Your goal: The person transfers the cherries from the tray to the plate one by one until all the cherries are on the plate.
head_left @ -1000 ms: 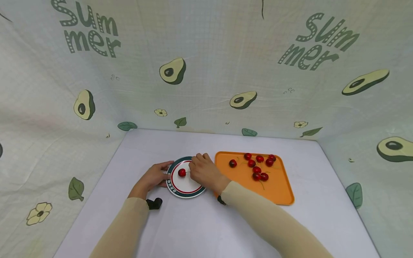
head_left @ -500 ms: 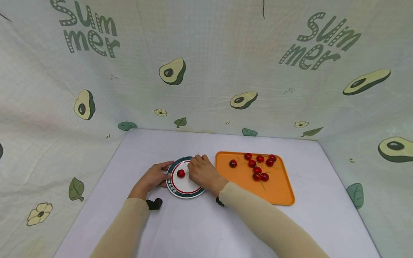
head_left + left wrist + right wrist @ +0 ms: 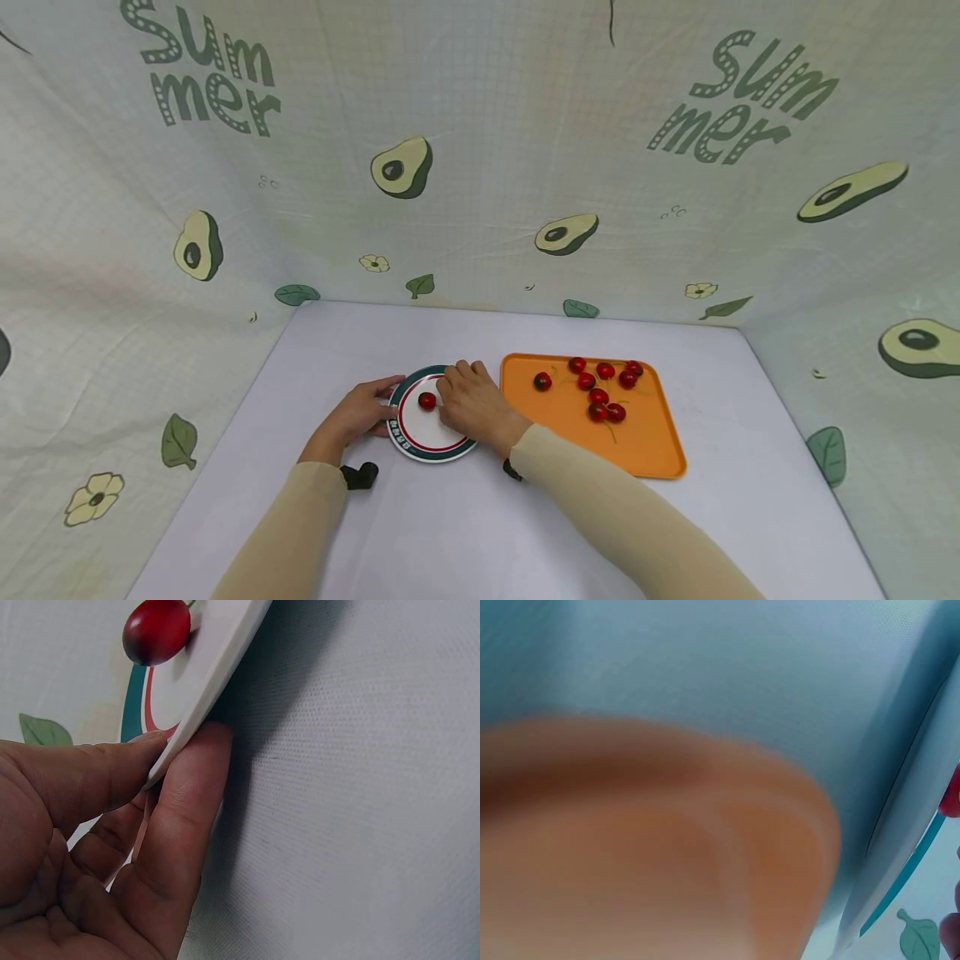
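My left hand [image 3: 358,410] pinches the left rim of a white plate [image 3: 423,433] with a dark green border. In the left wrist view its thumb lies above the edge and a finger below; the plate [image 3: 214,675] looks tilted there. A single red cherry [image 3: 427,401] is over the plate's white middle, its stem running to my right hand [image 3: 480,404]. That hand's fingers are curled at the stem's end, their tips hidden in the head view. The right wrist view shows mostly a blurred part of the right hand [image 3: 660,855].
Right of the plate lies an orange tray [image 3: 645,450] with several cherries [image 3: 597,397], some with stems. White cloth [image 3: 420,533] covers the table. A printed curtain [image 3: 480,150] stands behind and at both sides. Black wrist pieces [image 3: 360,476] show beside the sleeves.
The cherry has shifted slightly left, then back right towards my right hand, and turned a little. My right hand has moved slightly left and down; the left keeps its hold.
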`<action>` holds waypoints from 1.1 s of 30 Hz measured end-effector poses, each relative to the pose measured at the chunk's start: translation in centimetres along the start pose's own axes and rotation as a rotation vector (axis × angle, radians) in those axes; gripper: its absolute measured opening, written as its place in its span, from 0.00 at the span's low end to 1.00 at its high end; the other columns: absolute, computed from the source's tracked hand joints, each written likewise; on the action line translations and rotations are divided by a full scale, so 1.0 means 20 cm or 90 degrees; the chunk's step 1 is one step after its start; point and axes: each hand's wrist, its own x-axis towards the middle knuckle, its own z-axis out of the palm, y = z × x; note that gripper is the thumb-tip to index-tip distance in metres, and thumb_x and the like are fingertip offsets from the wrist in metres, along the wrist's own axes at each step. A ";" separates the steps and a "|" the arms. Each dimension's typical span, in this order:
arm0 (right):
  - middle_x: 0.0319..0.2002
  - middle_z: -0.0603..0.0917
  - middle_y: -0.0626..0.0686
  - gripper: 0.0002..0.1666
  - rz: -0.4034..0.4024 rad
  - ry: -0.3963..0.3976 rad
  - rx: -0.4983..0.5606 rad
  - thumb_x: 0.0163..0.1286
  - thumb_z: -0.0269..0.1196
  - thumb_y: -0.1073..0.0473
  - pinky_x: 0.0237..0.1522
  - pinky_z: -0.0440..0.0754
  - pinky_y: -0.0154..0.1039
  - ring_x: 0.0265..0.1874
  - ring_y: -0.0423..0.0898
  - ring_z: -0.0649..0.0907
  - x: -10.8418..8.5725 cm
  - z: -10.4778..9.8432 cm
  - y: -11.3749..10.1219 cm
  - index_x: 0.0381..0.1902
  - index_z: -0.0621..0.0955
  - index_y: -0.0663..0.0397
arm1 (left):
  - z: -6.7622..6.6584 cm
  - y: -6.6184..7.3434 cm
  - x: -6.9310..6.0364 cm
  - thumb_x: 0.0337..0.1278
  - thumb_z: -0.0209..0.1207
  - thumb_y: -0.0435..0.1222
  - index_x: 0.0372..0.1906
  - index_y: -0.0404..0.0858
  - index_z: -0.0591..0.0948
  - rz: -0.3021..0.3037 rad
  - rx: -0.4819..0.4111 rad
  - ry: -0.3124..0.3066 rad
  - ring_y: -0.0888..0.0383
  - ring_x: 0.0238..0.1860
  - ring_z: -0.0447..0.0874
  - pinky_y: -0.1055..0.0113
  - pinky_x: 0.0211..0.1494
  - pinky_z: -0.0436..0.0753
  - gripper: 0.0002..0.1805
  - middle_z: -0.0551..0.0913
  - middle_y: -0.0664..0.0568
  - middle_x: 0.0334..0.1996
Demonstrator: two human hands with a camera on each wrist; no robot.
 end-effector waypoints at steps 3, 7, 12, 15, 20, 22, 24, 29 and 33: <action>0.48 0.80 0.51 0.22 0.016 -0.015 0.009 0.76 0.61 0.40 0.56 0.74 0.45 0.50 0.50 0.74 -0.01 -0.01 0.00 0.53 0.80 0.52 | 0.00 0.00 0.00 0.67 0.62 0.25 0.79 0.46 0.70 -0.002 0.006 0.005 0.53 0.35 0.86 0.62 0.38 0.90 0.37 0.72 0.37 0.67; 0.55 0.81 0.51 0.28 0.035 -0.027 0.021 0.75 0.61 0.36 0.62 0.75 0.48 0.56 0.51 0.75 -0.03 -0.02 0.01 0.58 0.79 0.51 | 0.01 0.00 0.00 0.67 0.62 0.25 0.79 0.46 0.70 -0.008 0.015 0.009 0.53 0.36 0.85 0.64 0.38 0.90 0.38 0.71 0.37 0.68; 0.62 0.79 0.52 0.34 0.044 -0.045 0.016 0.75 0.60 0.31 0.70 0.72 0.54 0.63 0.52 0.75 -0.07 -0.02 0.04 0.63 0.78 0.51 | 0.01 0.00 0.00 0.67 0.62 0.24 0.79 0.47 0.70 -0.010 0.010 0.007 0.53 0.36 0.86 0.64 0.38 0.90 0.38 0.71 0.36 0.68; 0.65 0.78 0.52 0.38 0.046 -0.056 0.008 0.74 0.59 0.30 0.74 0.70 0.57 0.65 0.53 0.75 -0.10 -0.03 0.08 0.67 0.77 0.51 | 0.01 0.00 0.00 0.66 0.62 0.24 0.79 0.46 0.70 -0.002 0.011 0.007 0.54 0.36 0.85 0.64 0.38 0.90 0.38 0.71 0.36 0.68; 0.66 0.77 0.52 0.37 0.064 -0.061 0.015 0.74 0.60 0.31 0.75 0.69 0.58 0.67 0.54 0.74 -0.16 -0.02 0.14 0.68 0.77 0.50 | 0.01 0.00 0.00 0.66 0.61 0.24 0.79 0.45 0.70 0.002 0.013 0.008 0.53 0.39 0.84 0.63 0.39 0.90 0.38 0.70 0.36 0.68; 0.66 0.78 0.52 0.37 0.073 -0.061 0.018 0.74 0.61 0.32 0.74 0.69 0.58 0.67 0.54 0.74 -0.18 -0.01 0.17 0.68 0.77 0.50 | 0.01 0.00 0.00 0.67 0.61 0.24 0.79 0.46 0.70 0.003 0.016 0.008 0.53 0.40 0.84 0.63 0.39 0.90 0.38 0.70 0.36 0.69; 0.65 0.78 0.52 0.37 0.079 -0.062 0.018 0.74 0.61 0.32 0.73 0.70 0.58 0.67 0.54 0.74 -0.20 -0.01 0.20 0.68 0.78 0.51 | 0.01 0.00 0.00 0.67 0.61 0.24 0.79 0.46 0.70 0.002 0.020 0.009 0.53 0.40 0.84 0.63 0.39 0.90 0.38 0.70 0.36 0.69; 0.65 0.78 0.54 0.37 0.088 -0.066 0.006 0.73 0.62 0.35 0.73 0.71 0.59 0.67 0.56 0.74 -0.27 -0.01 0.27 0.67 0.78 0.53 | 0.02 0.00 0.00 0.67 0.62 0.25 0.79 0.48 0.70 -0.003 0.028 0.012 0.52 0.40 0.84 0.65 0.38 0.90 0.38 0.70 0.36 0.70; 0.65 0.77 0.55 0.33 0.095 -0.068 0.019 0.75 0.61 0.38 0.72 0.71 0.60 0.67 0.57 0.74 -0.32 -0.01 0.33 0.66 0.78 0.55 | 0.02 0.00 0.01 0.67 0.62 0.25 0.80 0.48 0.70 -0.003 0.027 0.009 0.53 0.41 0.84 0.65 0.39 0.90 0.38 0.70 0.37 0.69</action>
